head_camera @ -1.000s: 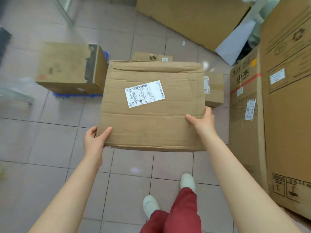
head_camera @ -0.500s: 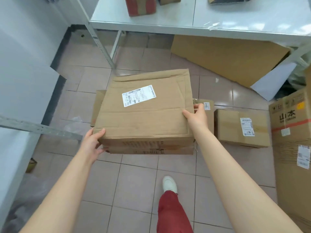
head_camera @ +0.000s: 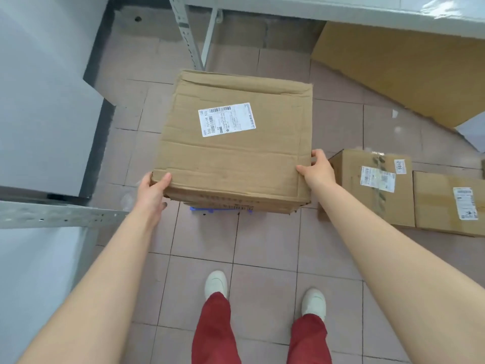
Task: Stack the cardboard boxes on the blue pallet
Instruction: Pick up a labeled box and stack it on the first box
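- My left hand (head_camera: 154, 191) has its grip closed on the near left corner of the cardboard box (head_camera: 236, 143), thumb on top; my right hand (head_camera: 319, 170) is closed on the near right corner.
- Half a second ago I was carrying this box in the air, with another box partly showing behind it. Now it sits lower and straight ahead of me at 12 o'clock, over another carton (head_camera: 228, 204) whose printed side shows just under its near edge.
- A strip of the blue pallet (head_camera: 210, 210) peeps out beneath that lower carton, so I judge the box is landing on the stack, if not already resting there; I cannot tell whether its full weight is down.
- A second ago the pallet lay off at my 10 o'clock under a different-looking box; since then I have turned and stepped up, and both feet now stand squarely before it.
- My box overhangs the lower carton on the left and toward me, so it may want a nudge away from me before I let go.
- Two more boxes (head_camera: 372, 185) wait on the floor (head_camera: 262, 245) at 2 o'clock, just beside my right wrist, so the stacking is not finished.
- A shelf frame (head_camera: 60, 214) runs at 9 o'clock.
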